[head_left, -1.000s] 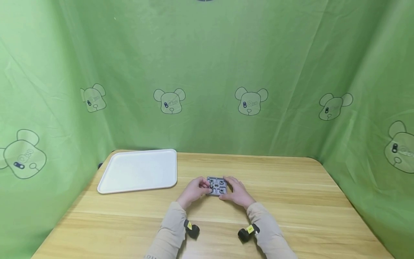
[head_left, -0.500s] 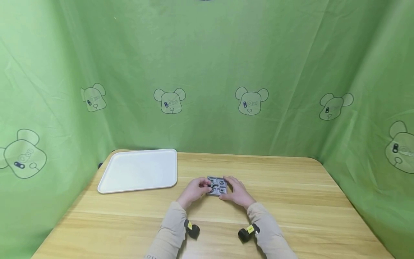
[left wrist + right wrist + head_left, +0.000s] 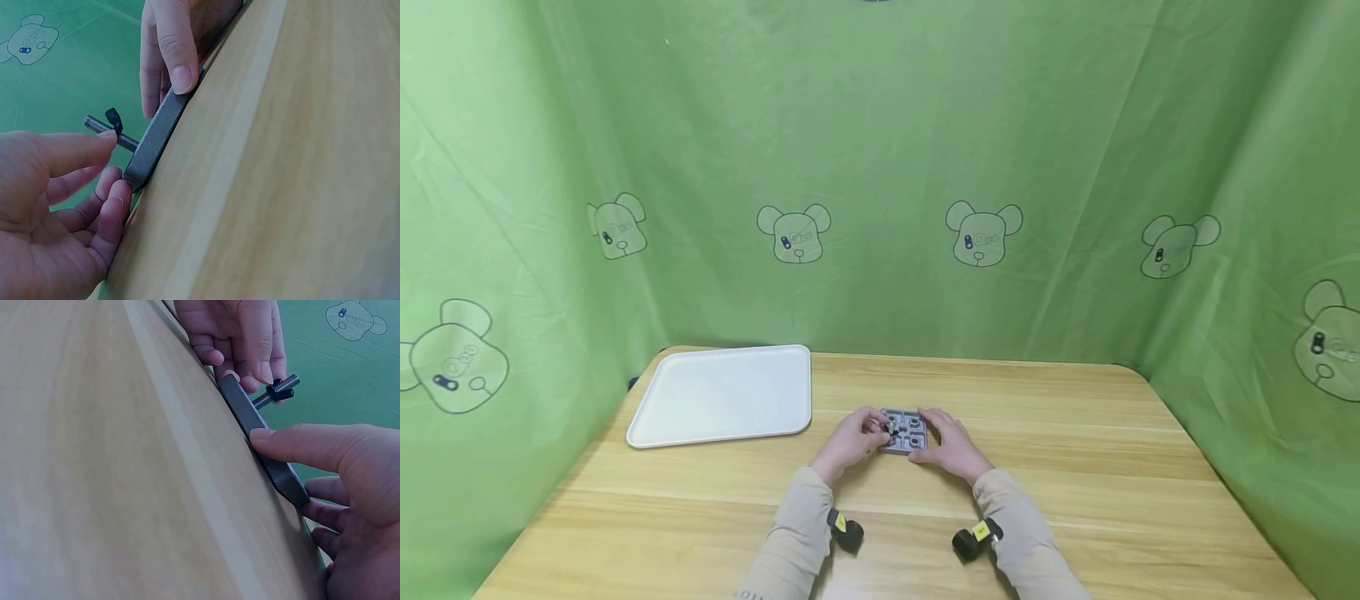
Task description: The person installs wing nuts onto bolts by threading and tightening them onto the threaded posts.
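A square grey metal plate [image 3: 917, 429] with recessed slots lies flat on the wooden table. From its left part rises a threaded bolt [image 3: 97, 124] carrying a black wing nut [image 3: 113, 119]. My left hand [image 3: 852, 442] pinches this wing nut between thumb and index finger, with its other fingers curled beside the plate's edge. On the right, my right hand [image 3: 951, 446] grips the plate, thumb [image 3: 265, 439] on the near edge and fingers round the far side. The left hand's fingers partly cover the nut in the head view.
A white tray [image 3: 722, 396] lies at the table's back left. Green curtains [image 3: 880, 183] with bear-head prints enclose the table on the back and sides. Black wrist cameras hang from both sleeves, just above the tabletop [image 3: 910, 517].
The left hand's fingers have shifted slightly at the wing nut, and its dark wings show at a different angle. My right hand and the plate have stayed in place.
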`<state>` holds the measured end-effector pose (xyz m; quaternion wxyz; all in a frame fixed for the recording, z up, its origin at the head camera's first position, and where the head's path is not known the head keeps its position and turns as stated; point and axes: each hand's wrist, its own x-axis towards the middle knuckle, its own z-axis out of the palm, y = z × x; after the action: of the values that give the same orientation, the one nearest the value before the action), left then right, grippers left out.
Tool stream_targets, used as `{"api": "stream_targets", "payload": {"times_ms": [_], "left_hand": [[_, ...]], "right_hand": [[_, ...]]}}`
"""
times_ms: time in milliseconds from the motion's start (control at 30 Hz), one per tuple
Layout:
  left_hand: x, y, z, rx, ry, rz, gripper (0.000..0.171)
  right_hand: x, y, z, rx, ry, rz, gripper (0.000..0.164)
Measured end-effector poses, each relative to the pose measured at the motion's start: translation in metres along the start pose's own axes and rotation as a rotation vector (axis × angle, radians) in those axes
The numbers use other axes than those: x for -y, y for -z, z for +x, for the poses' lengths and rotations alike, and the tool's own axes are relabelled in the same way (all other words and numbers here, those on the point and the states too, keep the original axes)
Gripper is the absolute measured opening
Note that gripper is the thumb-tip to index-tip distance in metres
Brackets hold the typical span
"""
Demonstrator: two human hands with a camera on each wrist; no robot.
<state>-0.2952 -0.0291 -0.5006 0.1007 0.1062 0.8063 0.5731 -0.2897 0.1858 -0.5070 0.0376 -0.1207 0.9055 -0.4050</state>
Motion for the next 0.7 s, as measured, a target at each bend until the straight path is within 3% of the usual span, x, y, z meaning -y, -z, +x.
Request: {"api": "stream_targets", "payload": {"times_ms": [400, 700], "left_hand": [[0.0015, -0.0009, -0.0005, -0.023, 0.02, -0.001, 0.022], [0.0028, -0.0014, 0.0023, -0.004, -0.018, 0.013, 0.028]], "right_hand": [[-0.0005, -0.0009, -0.0004, -0.003, -0.01, 0.012, 0.091], [-0.0012, -0.0015, 0.0001, -0.002, -0.017, 0.009, 0.089]]}}
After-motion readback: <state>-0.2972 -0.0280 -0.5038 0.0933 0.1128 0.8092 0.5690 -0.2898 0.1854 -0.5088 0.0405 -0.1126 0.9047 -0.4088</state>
